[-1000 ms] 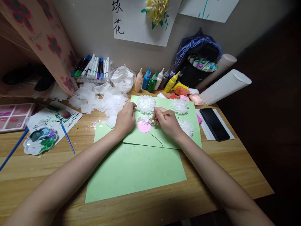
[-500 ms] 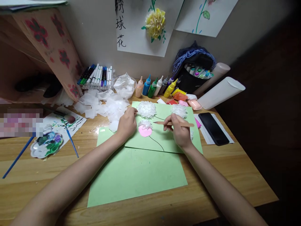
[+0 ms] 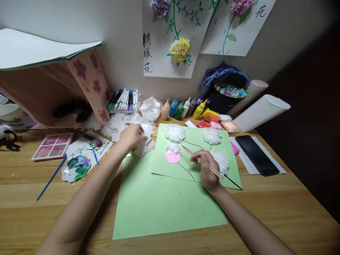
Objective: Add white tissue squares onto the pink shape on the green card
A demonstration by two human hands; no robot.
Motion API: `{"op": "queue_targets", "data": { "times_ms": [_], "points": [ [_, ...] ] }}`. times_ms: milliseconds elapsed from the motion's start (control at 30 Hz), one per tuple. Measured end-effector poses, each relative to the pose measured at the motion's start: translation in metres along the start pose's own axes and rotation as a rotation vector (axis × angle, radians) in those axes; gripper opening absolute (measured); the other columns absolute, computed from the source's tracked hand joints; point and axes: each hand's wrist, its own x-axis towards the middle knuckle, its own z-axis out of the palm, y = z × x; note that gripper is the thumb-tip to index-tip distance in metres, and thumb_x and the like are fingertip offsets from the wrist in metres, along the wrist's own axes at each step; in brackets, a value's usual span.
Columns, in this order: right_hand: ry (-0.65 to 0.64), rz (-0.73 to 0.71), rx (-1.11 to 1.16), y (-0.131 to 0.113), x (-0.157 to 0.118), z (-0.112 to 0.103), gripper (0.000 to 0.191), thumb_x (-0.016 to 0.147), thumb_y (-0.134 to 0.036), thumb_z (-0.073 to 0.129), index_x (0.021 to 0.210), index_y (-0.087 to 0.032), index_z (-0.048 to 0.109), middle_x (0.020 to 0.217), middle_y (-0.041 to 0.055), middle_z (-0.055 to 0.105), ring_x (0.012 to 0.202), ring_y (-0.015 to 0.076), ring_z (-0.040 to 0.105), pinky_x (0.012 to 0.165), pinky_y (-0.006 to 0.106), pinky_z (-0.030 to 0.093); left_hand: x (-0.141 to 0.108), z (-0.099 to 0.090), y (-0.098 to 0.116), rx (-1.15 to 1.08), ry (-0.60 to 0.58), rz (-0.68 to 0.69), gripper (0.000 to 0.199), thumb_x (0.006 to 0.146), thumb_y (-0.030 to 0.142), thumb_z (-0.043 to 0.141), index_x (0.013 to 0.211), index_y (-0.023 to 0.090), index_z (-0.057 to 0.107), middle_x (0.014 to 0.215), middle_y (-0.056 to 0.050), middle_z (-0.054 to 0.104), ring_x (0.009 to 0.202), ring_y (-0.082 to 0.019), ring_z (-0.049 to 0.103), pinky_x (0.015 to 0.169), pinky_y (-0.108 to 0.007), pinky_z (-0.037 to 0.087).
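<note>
One right hand [image 3: 208, 169], right of centre, pinches a pencil [image 3: 216, 171] over green card [image 3: 166, 173]. One left hand [image 3: 132, 136], left of centre, bends its fingers at white paper pieces [image 3: 143, 146]; grip unclear. One pink disc [image 3: 172, 157], mid-frame, white ruffles [image 3: 174, 148] topping it; three white blooms [image 3: 174, 133] above and rightward.

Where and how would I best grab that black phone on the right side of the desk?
Probably by its two long edges near the middle, thumb on one and fingers on the other, coming down from above. The phone lies flat on white paper, slim and much longer than wide, so spanning its narrow width looks easiest.
</note>
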Motion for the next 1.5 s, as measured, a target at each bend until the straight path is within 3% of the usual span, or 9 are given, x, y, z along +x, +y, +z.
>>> {"op": "queue_targets", "data": {
  "times_ms": [133,300,600,833,967,1100,1167,1267,1500],
  "points": [
    [0.034,0.005,0.001,0.001,-0.001,-0.002,0.028,0.098,-0.031,0.037,0.084,-0.023,0.06,0.072,-0.0015,0.06,0.064,0.0115,0.055,0.058,0.025,0.044,0.005,0.009,-0.004,-0.007,-0.021,0.019,0.034,0.066,0.037,0.068,0.096,0.021,0.062,0.106,-0.006,0.068,0.094,-0.024,0.063,0.062,-0.027,0.042],
    [0.043,-0.014,-0.01,0.001,-0.001,-0.003,0.028,0.097,-0.031,0.038,0.083,-0.022,0.06,0.07,-0.0011,0.06,0.063,0.0121,0.055,0.057,0.026,0.044,0.007,0.007,-0.009,-0.142,-0.103,0.013,0.026,0.064,0.028,0.068,0.088,0.02,0.064,0.093,-0.004,0.07,0.069,-0.018,0.064,0.054,-0.025,0.041],
    [0.047,-0.01,-0.024,-0.001,-0.002,-0.003,0.028,0.097,-0.031,0.038,0.083,-0.022,0.06,0.071,-0.0008,0.06,0.064,0.0122,0.055,0.057,0.026,0.044,0.008,-0.012,-0.019,-0.263,0.005,0.099,0.019,0.068,0.036,0.065,0.069,0.018,0.068,0.071,-0.003,0.069,0.067,-0.018,0.06,0.059,-0.027,0.039],
    [0.038,-0.005,-0.016,-0.001,-0.002,-0.004,0.026,0.097,-0.03,0.039,0.085,-0.022,0.06,0.072,-0.0002,0.06,0.065,0.0136,0.055,0.058,0.028,0.043,-0.003,-0.032,-0.01,-0.345,0.126,0.16,0.025,0.072,0.041,0.063,0.073,0.017,0.07,0.078,-0.005,0.07,0.074,-0.02,0.06,0.063,-0.028,0.04],
    [0.077,-0.089,-0.013,-0.001,-0.001,-0.004,0.03,0.096,-0.031,0.037,0.08,-0.022,0.06,0.067,0.0007,0.058,0.061,0.0154,0.052,0.055,0.029,0.04,-0.021,-0.026,0.016,-0.626,-0.167,0.379,0.03,0.075,0.046,0.064,0.08,0.017,0.071,0.082,-0.005,0.071,0.077,-0.017,0.062,0.066,-0.026,0.044],
    [0.124,-0.253,-0.021,-0.004,-0.003,-0.008,0.037,0.096,-0.03,0.034,0.068,-0.021,0.056,0.056,0.0001,0.054,0.054,0.0155,0.047,0.054,0.032,0.037,-0.042,0.014,0.049,-0.621,-0.466,0.571,0.025,0.08,0.04,0.062,0.08,0.017,0.072,0.082,-0.003,0.072,0.075,-0.015,0.062,0.07,-0.026,0.045],
    [0.101,-0.318,-0.039,-0.005,-0.004,-0.011,0.039,0.096,-0.031,0.033,0.064,-0.022,0.054,0.053,-0.0003,0.051,0.05,0.015,0.045,0.052,0.031,0.035,-0.05,0.036,0.061,-0.533,-0.414,0.572,0.018,0.081,0.033,0.061,0.081,0.017,0.07,0.081,-0.003,0.071,0.072,-0.014,0.061,0.066,-0.026,0.044],
    [-0.037,-0.354,-0.129,-0.007,-0.003,-0.014,0.043,0.096,-0.034,0.031,0.061,-0.023,0.053,0.05,0.0,0.05,0.048,0.0152,0.046,0.048,0.03,0.034,-0.056,0.059,0.068,-0.361,-0.165,0.557,0.015,0.084,0.024,0.056,0.085,0.017,0.069,0.084,-0.005,0.069,0.073,-0.016,0.059,0.063,-0.027,0.041],
    [-0.269,-0.36,-0.282,-0.01,0.005,-0.008,0.034,0.095,-0.024,0.03,0.07,-0.023,0.054,0.056,0.0008,0.055,0.052,0.0155,0.05,0.052,0.029,0.041,-0.051,0.074,0.066,-0.285,0.061,0.569,0.014,0.087,0.025,0.052,0.083,0.019,0.065,0.082,-0.005,0.063,0.075,-0.017,0.056,0.064,-0.028,0.041]
  ]
}}
